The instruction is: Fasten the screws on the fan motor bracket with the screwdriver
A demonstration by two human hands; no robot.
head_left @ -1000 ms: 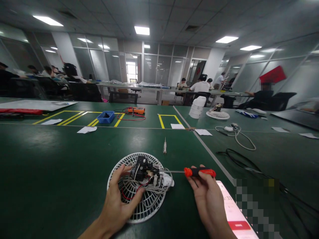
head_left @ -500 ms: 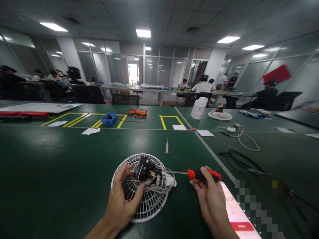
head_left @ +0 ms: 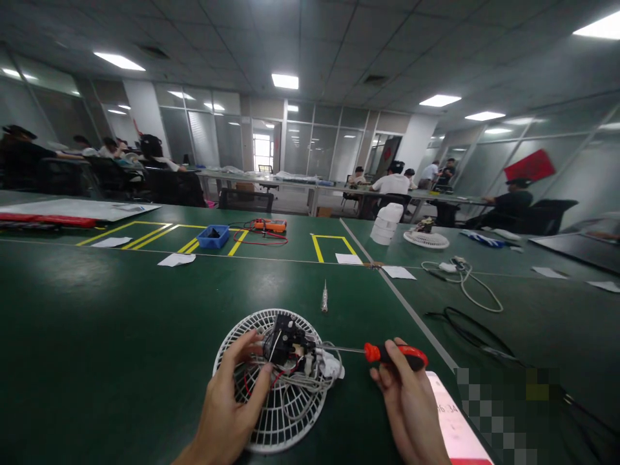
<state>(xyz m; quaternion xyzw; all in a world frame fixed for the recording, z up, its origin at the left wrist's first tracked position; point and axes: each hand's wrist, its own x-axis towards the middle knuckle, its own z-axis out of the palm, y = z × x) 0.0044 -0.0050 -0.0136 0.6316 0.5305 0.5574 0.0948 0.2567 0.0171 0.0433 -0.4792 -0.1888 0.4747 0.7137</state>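
A white fan grille (head_left: 276,433) lies on the green table, with a black fan motor assembly (head_left: 283,339) and a tangle of grey and red wires (head_left: 305,381) on top. My left hand (head_left: 232,394) reaches over the grille, its thumb and fingers curved around the left side of the motor and holding it. In my right hand (head_left: 407,387) is a red and black screwdriver (head_left: 394,354), pointed left. Its shaft runs level to the right side of the motor assembly, where the tip is hidden among the parts. A small clear-handled screwdriver (head_left: 324,298) lies beyond the grille.
A lit phone (head_left: 458,420) lies by my right wrist. Farther back are a blue bin (head_left: 213,237), an orange multimeter (head_left: 270,225), white stacked cylinders (head_left: 386,224) and another fan grille (head_left: 426,239). Cables (head_left: 477,332) lie on the right. People sit at tables behind.
The view has tilted up slightly, so everything sits lower in the picture. The motor assembly has turned a little under my left hand; the screwdriver stays against it.
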